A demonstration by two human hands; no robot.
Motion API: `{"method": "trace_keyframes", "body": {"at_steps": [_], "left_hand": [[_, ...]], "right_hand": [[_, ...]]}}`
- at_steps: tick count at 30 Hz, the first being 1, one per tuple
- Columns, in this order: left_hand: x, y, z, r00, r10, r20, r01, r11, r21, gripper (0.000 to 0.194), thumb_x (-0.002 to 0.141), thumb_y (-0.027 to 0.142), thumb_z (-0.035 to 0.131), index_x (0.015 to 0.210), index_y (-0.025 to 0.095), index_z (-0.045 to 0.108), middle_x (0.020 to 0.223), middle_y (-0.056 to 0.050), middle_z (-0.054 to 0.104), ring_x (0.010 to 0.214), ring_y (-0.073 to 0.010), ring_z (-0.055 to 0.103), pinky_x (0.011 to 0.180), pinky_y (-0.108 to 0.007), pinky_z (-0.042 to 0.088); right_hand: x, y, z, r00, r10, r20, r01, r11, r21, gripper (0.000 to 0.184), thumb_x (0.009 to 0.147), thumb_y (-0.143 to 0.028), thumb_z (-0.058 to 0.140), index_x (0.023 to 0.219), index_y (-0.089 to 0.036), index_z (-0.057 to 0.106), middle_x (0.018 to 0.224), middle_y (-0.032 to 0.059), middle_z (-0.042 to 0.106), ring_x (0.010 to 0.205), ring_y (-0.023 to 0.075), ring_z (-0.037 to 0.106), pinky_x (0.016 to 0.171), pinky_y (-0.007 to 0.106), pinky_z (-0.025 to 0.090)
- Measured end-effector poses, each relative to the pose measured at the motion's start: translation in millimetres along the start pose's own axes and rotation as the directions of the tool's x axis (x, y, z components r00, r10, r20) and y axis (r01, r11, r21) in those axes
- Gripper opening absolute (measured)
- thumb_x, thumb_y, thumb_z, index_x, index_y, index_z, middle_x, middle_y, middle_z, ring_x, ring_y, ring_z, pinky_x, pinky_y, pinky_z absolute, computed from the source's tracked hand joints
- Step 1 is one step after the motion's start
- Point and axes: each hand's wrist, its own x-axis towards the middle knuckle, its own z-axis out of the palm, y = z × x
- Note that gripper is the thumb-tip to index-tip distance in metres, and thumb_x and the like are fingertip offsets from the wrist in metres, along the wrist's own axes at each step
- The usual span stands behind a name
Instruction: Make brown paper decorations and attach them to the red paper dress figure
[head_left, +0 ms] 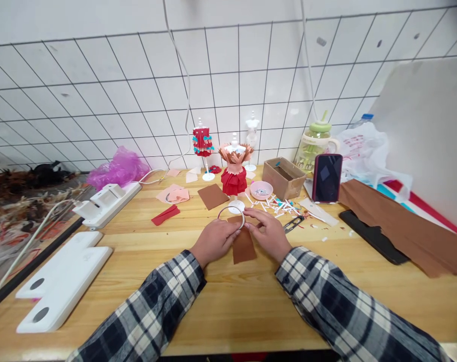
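Between my hands I hold a thin, pale ring [218, 213] that looks like a nearly used-up roll of narrow tape. The fingers of my left hand [215, 240] are closed on its lower left side. My right hand [268, 232] pinches at its right side. Below them a brown crepe-paper rectangle [244, 249] lies on the wooden table, its upper part partly covered by the fingers. Just beyond stands a small white dress form wearing a red skirt [234, 182] and a pink and brown petal-edged top [235, 157].
Behind are a form in a red ruffled dress [202, 142] and a bare form [251, 131]. A cardboard box [285, 180], pink bowl [261, 189], scissors [294, 223], propped phone [327, 177] and brown paper [405, 226] sit right. A power strip [109, 205] lies left.
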Motion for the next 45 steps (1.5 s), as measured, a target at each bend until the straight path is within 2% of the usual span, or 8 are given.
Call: {"method": "trace_keyframes", "body": {"at_steps": [9,16,23,30,35,37,41,45], "left_hand": [[0.4,-1.7,2.7,1.0,0.017,-0.005,-0.017,1.0,-0.003,0.033,0.098,0.032,0.033,0.111,0.02,0.06,0.089,-0.006,0.069,0.082,-0.0195,0.061,0.073,-0.031,0.039],[-1.6,-4.9,2.9,0.99,-0.104,-0.099,0.068,0.946,-0.318,0.032,0.097,0.031,0.035,0.114,0.021,0.061,0.1,-0.006,0.069,0.09,-0.0177,0.061,0.08,-0.028,0.043],[-2.8,0.2,-0.7,0.959,-0.231,-0.162,0.146,0.897,-0.417,0.031,0.093,0.031,0.039,0.078,0.017,0.063,0.069,-0.002,0.061,0.067,-0.0154,0.055,0.066,-0.026,0.039],[2.5,15.8,8.7,0.826,-0.53,-0.19,0.187,0.575,-0.796,0.033,0.09,0.037,0.041,0.067,0.017,0.054,0.06,0.002,0.048,0.058,-0.0127,0.045,0.056,-0.024,0.037],[-2.4,-24.5,-10.8,0.548,-0.735,-0.399,0.402,0.65,-0.645,0.033,0.091,0.036,0.033,0.072,0.019,0.055,0.056,0.003,0.045,0.055,-0.014,0.044,0.055,-0.025,0.037],[-10.9,-47.8,-21.6,0.562,-0.714,-0.418,0.438,0.686,-0.582,0.031,0.089,0.039,0.04,0.079,0.019,0.061,0.061,0.001,0.052,0.061,-0.0159,0.049,0.061,-0.026,0.039],[-24.5,-76.7,-27.7,0.775,-0.572,-0.269,0.589,0.808,-0.021,0.032,0.085,0.043,0.048,0.083,0.018,0.067,0.082,-0.009,0.064,0.082,-0.0247,0.057,0.074,-0.033,0.042],[-21.7,-68.0,-22.8,0.743,-0.573,-0.345,0.652,0.735,0.185,0.04,0.081,0.047,0.054,0.102,0.013,0.065,0.099,-0.017,0.062,0.098,-0.034,0.054,0.083,-0.043,0.041]], "right_hand": [[0.7,-6.1,-4.3,0.998,-0.052,-0.043,0.054,0.997,0.051,0.002,0.08,-0.021,0.061,0.079,-0.023,0.061,0.105,0.0058,0.068,0.1,0.022,0.06,0.074,0.034,0.05],[-0.6,-6.6,-5.7,0.992,-0.009,-0.128,0.036,0.976,0.216,0.004,0.086,-0.021,0.052,0.083,-0.022,0.054,0.103,0.0068,0.066,0.095,0.0197,0.06,0.073,0.031,0.048],[-6.5,-25.4,-4.9,0.978,-0.206,-0.027,0.207,0.957,0.201,0.008,0.089,-0.021,0.048,0.083,-0.022,0.053,0.096,0.0059,0.069,0.09,0.0198,0.06,0.079,0.036,0.047],[-8.1,-39.3,-4.8,0.941,-0.337,-0.044,0.339,0.931,0.136,0.014,0.092,-0.019,0.042,0.083,-0.023,0.053,0.09,0.0049,0.067,0.087,0.0195,0.058,0.079,0.037,0.045],[-18.2,-44.1,-0.4,0.933,-0.358,0.05,0.344,0.923,0.174,0.012,0.09,-0.02,0.045,0.083,-0.022,0.054,0.078,0.0033,0.062,0.078,0.018,0.055,0.074,0.033,0.045],[-21.1,-45.1,3.4,0.943,-0.309,0.12,0.282,0.938,0.199,0.009,0.089,-0.022,0.049,0.083,-0.022,0.055,0.078,0.0027,0.063,0.078,0.0175,0.056,0.073,0.032,0.044],[-18.3,-36.5,8.4,0.988,-0.042,0.15,-0.011,0.943,0.334,0.006,0.088,-0.023,0.05,0.083,-0.022,0.052,0.077,0.001,0.064,0.074,0.0159,0.059,0.069,0.03,0.046],[-10.5,-23.9,8.6,0.977,0.145,0.158,-0.207,0.829,0.519,0.01,0.088,-0.03,0.049,0.082,-0.022,0.047,0.076,0.0007,0.064,0.075,0.0158,0.062,0.071,0.03,0.048]]}}
